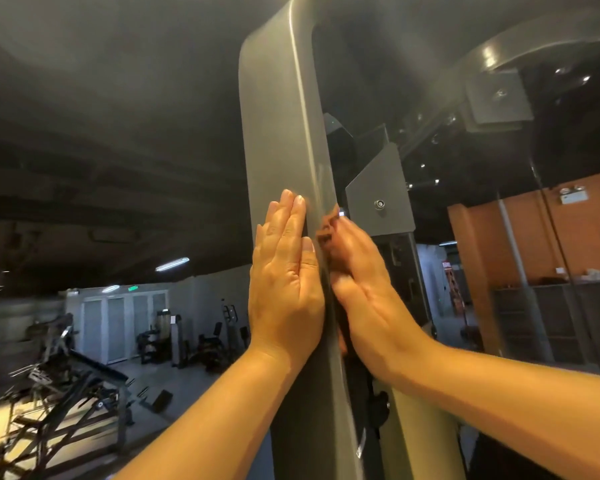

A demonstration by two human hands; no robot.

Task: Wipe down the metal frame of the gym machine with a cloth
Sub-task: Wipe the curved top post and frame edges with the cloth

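The metal frame (278,133) of the gym machine is seen as a broad grey upright, and it is flanked by both hands, so that it stands directly between them. The left hand (284,289) is laid flat against the upright's wide left face, fingers straight and held close together, pointing up. The right hand (364,285) is pressed against the narrower right side, fingers stretched upward along the edge. Its fingertips are blurred and partly hidden by the upright, and they are mirrored in the glossy corner. Whether anything is held under either palm cannot be told.

Beyond the right hand an orange wall (534,237) is seen. Below and left of the left hand, dark exercise machines (59,375) are spread over the floor. Just above the right hand, a grey bracket plate (378,174) is fixed beside the upright, with a bolt (379,204) set in it.
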